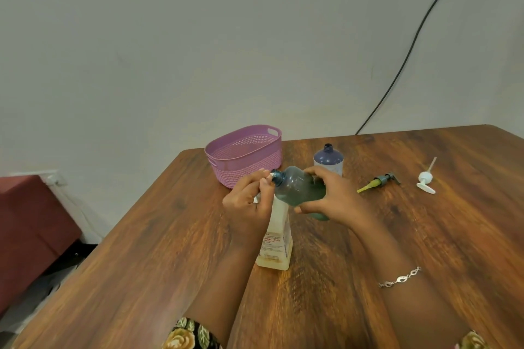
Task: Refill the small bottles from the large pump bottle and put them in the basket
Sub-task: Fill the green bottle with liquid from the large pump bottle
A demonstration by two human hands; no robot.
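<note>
Step in hand: the filling of one small bottle, judging by the pose; the teal bottle [297, 188] was held on its side with its open neck brought up to the top of the large pump bottle [277, 238].
Right hand: the right hand [333, 198] held the teal bottle's body, fingers [304, 208] and thumb wrapped round it.
Left hand: the left hand [246, 205] sat over the head of the large pump bottle, fingers curled on it; the pump head itself was hidden beneath them.
Liquid: whether any had gone in could not be told.
Next move: probably pressing the pump while keeping the neck against the spout, or the liquid would land on the desk.
Waiting: a dark blue bottle [328, 160] stood uncapped behind; a grey-green pump cap [380, 181] and a white pump cap [426, 178] lay to the right.
Basket: the pink basket [251, 168] stood at the far left edge, with no bottle showing in it.
Surface: a dark wood-grain desk [411, 238].
Room: a plain pale wall, a black cable [411, 47] running down it, a maroon seat [31, 221] at left.
</note>
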